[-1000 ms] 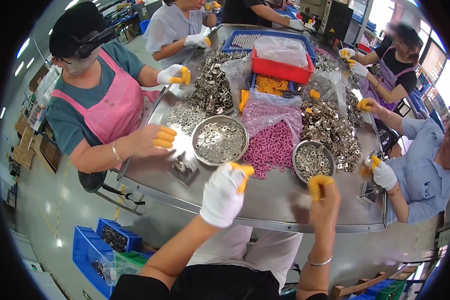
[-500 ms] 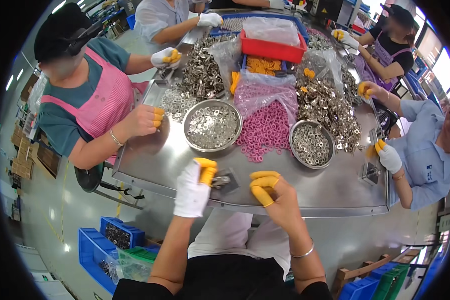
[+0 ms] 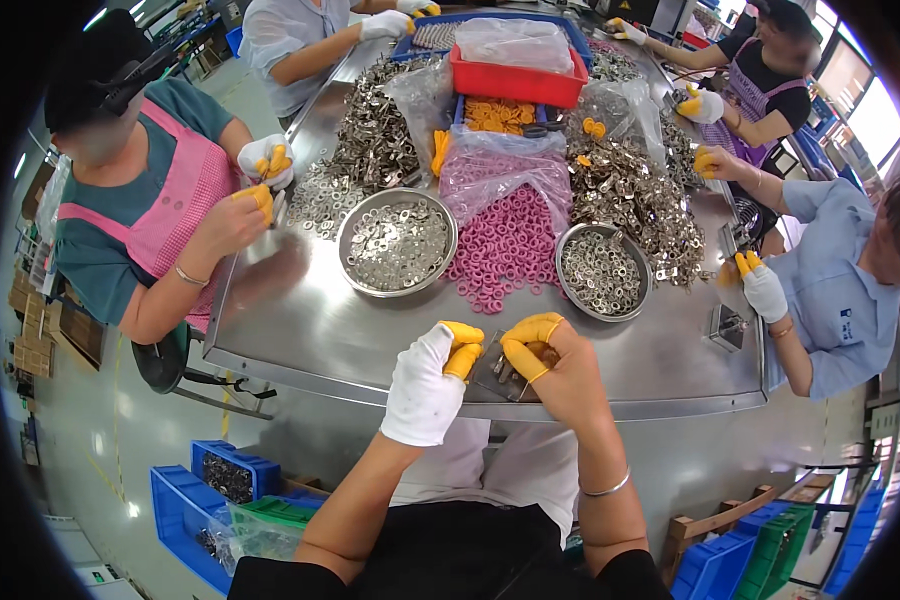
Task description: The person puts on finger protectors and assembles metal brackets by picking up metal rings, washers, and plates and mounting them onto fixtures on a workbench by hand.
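Worked at the near edge of the counter (image 3: 300,340) with left hand (image 3: 428,388), gloved in white, and bare right hand (image 3: 562,372), both brought in on a small metal fixture (image 3: 498,372) sitting between them, just inside the rim. Curled the yellow-capped fingers (image 3: 462,352) close together over it. Could not tell whether they were fully closed, nor whether any small part lay between them.

Judged risky on two counts. So close to the edge, might easily have knocked a loose piece off onto the lap or the floor. With fingertips crowded over the fixture, might have pinched one or seated a part crooked.

Down on the floor to the left, kept a blue bin (image 3: 222,478) of dark metal pieces. Farther in on the counter, had a steel bowl (image 3: 397,243) of silvery washers and a second bowl (image 3: 603,270) of small metal rings, with an open clear bag (image 3: 500,215) spilling pink rings between them. Beyond, heaped metal brackets (image 3: 370,140) loose. Farthest, set a blue tray (image 3: 498,115) of orange rings and a red tray (image 3: 518,82) holding a clear plastic bag.
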A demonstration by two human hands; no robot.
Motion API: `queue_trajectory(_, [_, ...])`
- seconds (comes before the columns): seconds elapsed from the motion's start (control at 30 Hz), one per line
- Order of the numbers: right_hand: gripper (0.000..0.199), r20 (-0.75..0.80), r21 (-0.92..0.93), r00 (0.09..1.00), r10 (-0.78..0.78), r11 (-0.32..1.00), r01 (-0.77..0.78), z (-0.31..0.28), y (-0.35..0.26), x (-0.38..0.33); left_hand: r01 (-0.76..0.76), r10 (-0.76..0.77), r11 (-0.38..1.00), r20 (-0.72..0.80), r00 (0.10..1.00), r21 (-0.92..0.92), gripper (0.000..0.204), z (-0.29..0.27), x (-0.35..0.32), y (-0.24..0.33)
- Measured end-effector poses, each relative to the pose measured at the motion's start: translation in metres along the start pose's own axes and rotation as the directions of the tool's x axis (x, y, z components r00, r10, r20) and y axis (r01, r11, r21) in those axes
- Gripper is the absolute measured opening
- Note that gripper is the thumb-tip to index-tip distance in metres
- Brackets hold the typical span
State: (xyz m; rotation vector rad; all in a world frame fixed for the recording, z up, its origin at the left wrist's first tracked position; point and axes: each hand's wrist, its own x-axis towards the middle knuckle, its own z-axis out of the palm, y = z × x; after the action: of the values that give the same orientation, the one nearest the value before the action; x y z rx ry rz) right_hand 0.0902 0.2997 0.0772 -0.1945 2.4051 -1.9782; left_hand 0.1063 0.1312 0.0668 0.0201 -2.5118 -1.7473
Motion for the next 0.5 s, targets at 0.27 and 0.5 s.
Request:
queue_trajectory(0.27, [0.012, 0.048, 0.147, 0.985, 0.168, 0.974, -0.173, -0.007, -0.015, 0.002, -0.164, 0.166, 0.985, -0.031, 0.986, 0.042, 0.023, 0.005, 0.003, -0.002])
queue_trajectory(0.5, [0.022, 0.031, -0.421, 0.94, -0.339, 0.849, 0.32, -0.024, 0.007, -0.009, -0.06, 0.055, 0.995, -0.063, 0.996, -0.075, 0.021, 0.009, 0.004, 0.0])
